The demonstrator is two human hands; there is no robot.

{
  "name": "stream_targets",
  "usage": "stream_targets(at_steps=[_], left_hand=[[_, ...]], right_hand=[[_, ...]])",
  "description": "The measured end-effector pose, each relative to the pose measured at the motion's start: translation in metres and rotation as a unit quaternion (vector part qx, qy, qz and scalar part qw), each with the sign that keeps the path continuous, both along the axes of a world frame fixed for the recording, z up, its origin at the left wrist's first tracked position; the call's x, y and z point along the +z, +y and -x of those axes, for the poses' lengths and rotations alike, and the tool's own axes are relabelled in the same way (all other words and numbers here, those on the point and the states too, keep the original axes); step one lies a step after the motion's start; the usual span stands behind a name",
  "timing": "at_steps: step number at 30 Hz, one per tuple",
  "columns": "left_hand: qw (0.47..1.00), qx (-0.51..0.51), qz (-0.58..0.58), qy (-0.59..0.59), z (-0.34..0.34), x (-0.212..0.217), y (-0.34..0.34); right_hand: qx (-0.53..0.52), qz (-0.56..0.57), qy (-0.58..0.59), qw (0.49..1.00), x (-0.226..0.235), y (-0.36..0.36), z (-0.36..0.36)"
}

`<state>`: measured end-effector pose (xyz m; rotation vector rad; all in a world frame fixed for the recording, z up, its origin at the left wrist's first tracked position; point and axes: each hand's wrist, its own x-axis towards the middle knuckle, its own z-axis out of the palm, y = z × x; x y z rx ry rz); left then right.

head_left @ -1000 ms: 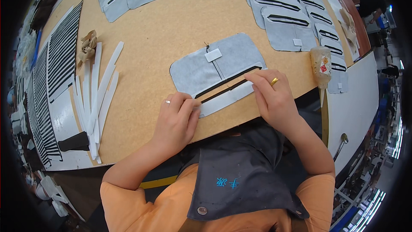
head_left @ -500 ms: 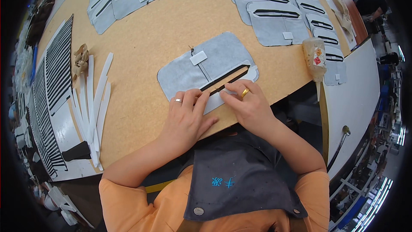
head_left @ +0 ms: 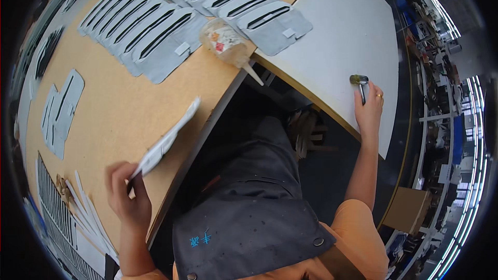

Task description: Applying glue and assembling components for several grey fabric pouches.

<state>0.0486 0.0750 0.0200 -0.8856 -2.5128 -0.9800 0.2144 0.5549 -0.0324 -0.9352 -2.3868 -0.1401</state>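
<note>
My left hand (head_left: 129, 189) pinches one end of a light grey fabric panel (head_left: 168, 140). The panel is seen almost edge-on, tilted up over the near edge of the brown worktable (head_left: 104, 140). Out to the right, my right hand (head_left: 369, 111) is closed round the dark handle of a small hammer (head_left: 359, 80) with a shiny metal head, over the white table (head_left: 332, 36). A plastic glue bottle (head_left: 225, 44) with a long nozzle lies at the brown table's corner, nozzle past the edge.
Overlapping rows of grey panels with black-edged slots (head_left: 155, 31) cover the far part of the brown table. Paler strips (head_left: 85, 202) and black-striped sheets (head_left: 57, 202) lie at the left. A dark gap separates the two tables near me. A cardboard box (head_left: 407, 210) stands at the right.
My view has swung to the right. My left hand has lifted the panel off the table. My right hand has left it and taken hold of the hammer on the white table.
</note>
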Motion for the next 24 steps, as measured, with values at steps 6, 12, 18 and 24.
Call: stream_targets(at_steps=[6,12,18,24], left_hand=[[0.958,-0.148,-0.113,0.218,0.04,0.06,0.207],[0.946,-0.288,0.091,0.118,-0.021,-0.036,0.338],[0.912,-0.399,0.076,0.062,-0.032,-0.074,0.335],[0.911,-0.394,0.102,0.066,-0.025,-0.087,0.335]], right_hand=[[-0.125,0.123,-0.088,0.981,-0.019,0.012,-0.079],[-0.038,0.157,0.069,0.985,-0.026,0.005,-0.088],[0.026,0.394,0.115,0.911,0.015,-0.051,-0.072],[0.103,0.282,0.054,0.952,0.018,-0.04,-0.037]])
